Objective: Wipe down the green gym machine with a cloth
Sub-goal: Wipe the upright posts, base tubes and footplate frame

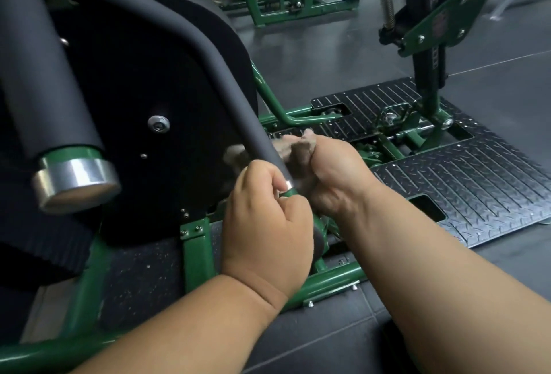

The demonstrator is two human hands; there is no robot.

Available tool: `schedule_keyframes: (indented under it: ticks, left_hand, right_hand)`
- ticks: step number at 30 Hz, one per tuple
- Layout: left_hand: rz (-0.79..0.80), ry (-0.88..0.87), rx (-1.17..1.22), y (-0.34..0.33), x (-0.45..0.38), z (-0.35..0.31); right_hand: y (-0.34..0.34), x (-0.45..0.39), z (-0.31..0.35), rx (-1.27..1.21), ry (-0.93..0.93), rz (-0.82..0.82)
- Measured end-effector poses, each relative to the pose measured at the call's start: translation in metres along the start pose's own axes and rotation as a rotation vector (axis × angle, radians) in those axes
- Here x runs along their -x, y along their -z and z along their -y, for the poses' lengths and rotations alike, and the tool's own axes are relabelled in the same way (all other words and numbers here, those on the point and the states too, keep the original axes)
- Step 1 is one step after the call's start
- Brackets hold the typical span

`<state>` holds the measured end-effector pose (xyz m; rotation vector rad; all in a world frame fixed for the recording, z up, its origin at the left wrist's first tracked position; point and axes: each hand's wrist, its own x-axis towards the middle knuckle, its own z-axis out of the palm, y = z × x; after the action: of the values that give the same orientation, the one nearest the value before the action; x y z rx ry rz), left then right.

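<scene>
While my left hand (pixel 265 209) grips the padded handle (pixel 232 99), my right hand (pixel 325 177) rubs the bunched cloth (pixel 295 150) against it (green frame (pixel 298 117) next).

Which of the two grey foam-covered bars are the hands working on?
The thinner, bent grey foam bar, gripped at its lower end by the left hand; the thick bar with the silver cap stands untouched at left.

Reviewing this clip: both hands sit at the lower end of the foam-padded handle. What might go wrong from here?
1. The right hand bunches the grey-beige cloth against the dark foam-padded handle bar; wiping downward, it may bump the left hand, which grips the bar's green end.
2. Behind the hands lie the green frame's exposed bolts and linkages; loose cloth could snag there.
3. The cloth is partly hidden, so coverage can't be confirmed.
</scene>
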<state>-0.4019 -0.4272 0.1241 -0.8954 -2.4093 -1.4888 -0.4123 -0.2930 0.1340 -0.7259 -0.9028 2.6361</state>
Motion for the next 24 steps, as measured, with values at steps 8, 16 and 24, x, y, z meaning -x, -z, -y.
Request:
schedule_keyframes:
  ticks: [8,16,24]
  left_hand:
    - [0.012,0.112,0.056,0.002,0.001,-0.002]
    - [0.116,0.202,0.091,0.012,0.000,-0.006]
    - [0.218,0.336,0.122,0.031,-0.001,-0.007]
  right_hand:
    - [0.006,0.024,0.003,0.350,-0.024,0.249]
    - [-0.041,0.024,0.017,0.716,0.172,0.229]
    - [-0.041,0.032,0.006,0.813,0.435,-0.074]
